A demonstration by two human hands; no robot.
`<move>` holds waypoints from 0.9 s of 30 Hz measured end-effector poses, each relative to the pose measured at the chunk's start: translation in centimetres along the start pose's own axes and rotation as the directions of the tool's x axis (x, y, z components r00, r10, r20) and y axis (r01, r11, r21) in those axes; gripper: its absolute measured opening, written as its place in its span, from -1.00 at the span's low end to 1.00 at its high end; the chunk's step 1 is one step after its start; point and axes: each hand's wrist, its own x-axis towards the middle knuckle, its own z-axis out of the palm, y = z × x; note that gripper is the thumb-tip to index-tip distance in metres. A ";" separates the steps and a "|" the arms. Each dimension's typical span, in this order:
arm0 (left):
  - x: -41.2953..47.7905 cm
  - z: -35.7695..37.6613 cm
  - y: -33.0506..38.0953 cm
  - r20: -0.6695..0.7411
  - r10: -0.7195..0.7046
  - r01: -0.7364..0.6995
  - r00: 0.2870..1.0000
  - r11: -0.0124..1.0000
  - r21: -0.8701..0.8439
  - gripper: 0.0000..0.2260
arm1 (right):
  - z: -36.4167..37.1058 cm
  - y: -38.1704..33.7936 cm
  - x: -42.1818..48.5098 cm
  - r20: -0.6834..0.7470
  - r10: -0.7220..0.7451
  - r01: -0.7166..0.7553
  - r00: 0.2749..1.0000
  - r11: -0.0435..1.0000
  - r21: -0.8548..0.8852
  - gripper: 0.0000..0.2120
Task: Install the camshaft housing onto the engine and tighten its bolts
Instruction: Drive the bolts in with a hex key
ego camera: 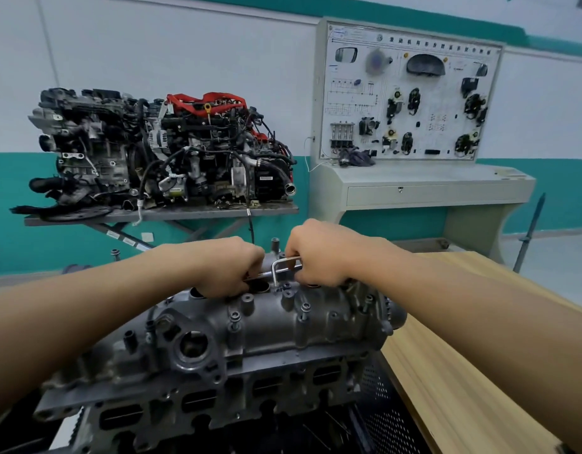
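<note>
Far left, back: two display engines on one metal shelf. Centre, near: one camshaft housing sitting atop engine. Two hands above it. Left hand fingers curled on thin bar. One L-shaped hex key upright. Right hand fingers clamped on key's arm. Right: one training board, one wooden worktop.
</note>
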 end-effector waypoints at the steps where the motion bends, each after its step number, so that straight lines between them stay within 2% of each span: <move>1: -0.1 0.2 -0.2 -0.017 -0.016 0.016 1.000 1.000 -0.002 -0.85 | 0.1 0.0 0.3 0.004 0.007 -0.007 1.000 1.000 -0.022 -0.96; 5: -0.1 0.3 -0.5 -0.048 -0.071 0.070 0.996 0.998 -0.005 -0.87 | 1.0 -0.4 0.9 0.019 0.005 -0.003 1.000 0.995 -0.101 -0.77; 9: -0.6 -0.3 -0.5 -0.098 -0.066 0.071 0.993 0.996 0.053 -0.93 | 1.1 -0.5 0.8 -0.009 -0.022 0.021 1.000 0.995 -0.100 -0.78; 13: -1.6 -3.7 -1.5 -0.326 -0.044 0.043 0.944 0.999 -0.008 -0.94 | -2.1 1.1 -0.3 -0.101 0.035 -0.028 0.994 0.997 0.072 -0.75; 16: -1.6 -6.1 0.0 -0.438 0.001 -0.054 0.899 0.993 -0.109 -0.92 | -5.2 3.1 -2.9 -0.174 0.092 -0.074 0.981 0.992 0.107 -0.75; 19: -0.8 -7.0 4.1 -0.455 0.047 -0.162 0.889 0.963 -0.215 -0.92 | -6.5 6.0 -7.8 -0.146 0.158 -0.137 0.977 0.980 0.146 -0.76; 21: -0.1 -7.1 8.4 -0.466 0.109 -0.237 0.878 0.945 -0.226 -0.92 | -6.1 8.1 -12.2 -0.114 0.223 -0.205 0.968 0.967 0.150 -0.75; 24: 1.0 -5.9 16.2 -0.432 0.256 -0.371 0.865 0.906 -0.205 -0.92 | -3.7 11.0 -19.5 -0.003 0.320 -0.316 0.947 0.937 0.148 -0.82; 27: 2.2 -2.9 25.1 -0.372 0.364 -0.455 0.854 0.869 -0.194 -0.90 | -0.5 13.8 -26.8 0.118 0.427 -0.439 0.897 0.892 0.108 -0.92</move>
